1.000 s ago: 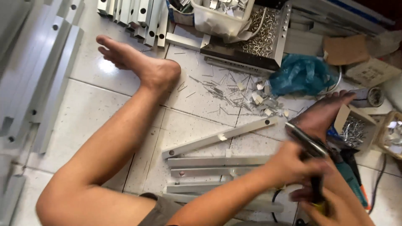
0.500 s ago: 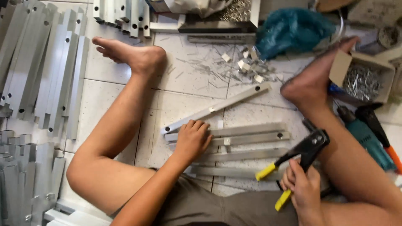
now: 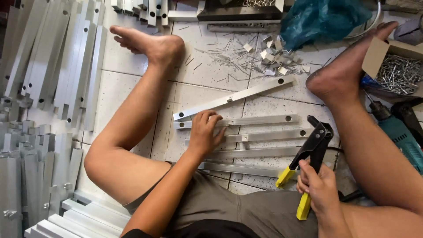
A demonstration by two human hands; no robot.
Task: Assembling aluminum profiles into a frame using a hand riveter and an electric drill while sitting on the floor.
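Several long aluminium bars with holes near their ends lie on the tiled floor between my legs. My left hand [image 3: 206, 133] rests palm down on the left end of one aluminium bar [image 3: 260, 120], fingers spread over it. Another bar [image 3: 238, 97] lies slanted just beyond it. My right hand [image 3: 320, 187] grips a black hand riveter [image 3: 310, 152] by its yellow-tipped handles, its nose pointing up toward the bars' right ends.
Stacks of aluminium profiles [image 3: 48, 70] fill the left side. Loose rivet stems and small clips [image 3: 264, 55] litter the tiles ahead. A cardboard box of rivets [image 3: 398, 70], a teal power drill [image 3: 398, 132] and a blue plastic bag [image 3: 321, 20] sit at the right.
My left hand has reached forward onto the bars and settled there. My right hand has drawn the riveter back from the right, now holding it upright beside the bars.
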